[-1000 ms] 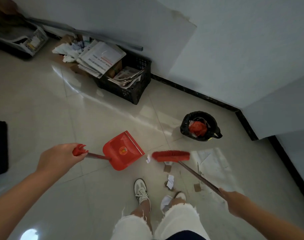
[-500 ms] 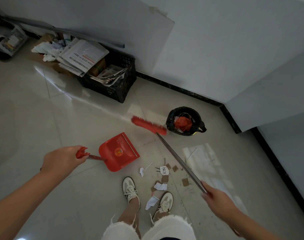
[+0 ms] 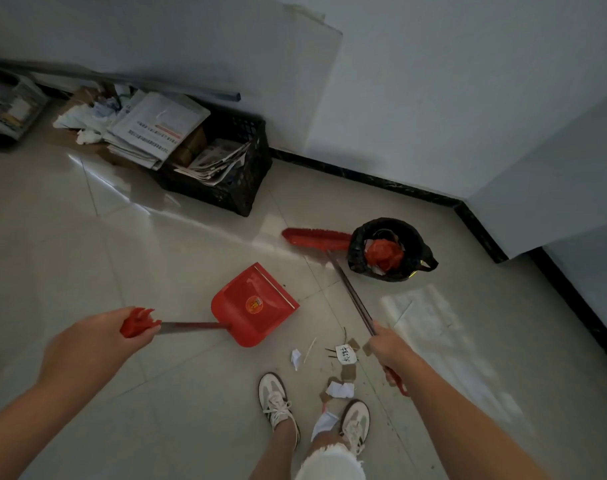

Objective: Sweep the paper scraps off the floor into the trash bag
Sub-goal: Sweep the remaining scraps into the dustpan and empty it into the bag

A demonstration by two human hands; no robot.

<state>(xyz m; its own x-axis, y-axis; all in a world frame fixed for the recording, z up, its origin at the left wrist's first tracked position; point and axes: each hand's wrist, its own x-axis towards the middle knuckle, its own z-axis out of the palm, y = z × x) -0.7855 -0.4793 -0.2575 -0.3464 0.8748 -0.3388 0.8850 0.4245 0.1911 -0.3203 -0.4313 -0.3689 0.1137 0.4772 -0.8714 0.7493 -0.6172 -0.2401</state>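
My left hand (image 3: 91,344) grips the red handle end of a red dustpan (image 3: 252,303), whose pan sits on the tiled floor left of centre. My right hand (image 3: 387,348) holds the metal shaft of a red broom; the broom head (image 3: 314,237) lies on the floor far forward, touching the left side of the black trash bag (image 3: 413,244), which stands open with red and white rubbish inside. White and brown paper scraps (image 3: 345,353) lie scattered in front of my shoes, between the dustpan and my right hand.
A black crate (image 3: 236,188) stuffed with newspapers stands by the wall at the back left, loose papers piled beside it. A dark baseboard (image 3: 364,176) edges the white walls. A clear plastic sheet (image 3: 430,323) lies on the floor at right. My two shoes (image 3: 276,400) stand near the scraps.
The broom head has swung away from the scraps, forward and right, until it rests against the trash bag. My right hand has slid further up the shaft. The dustpan has barely moved.
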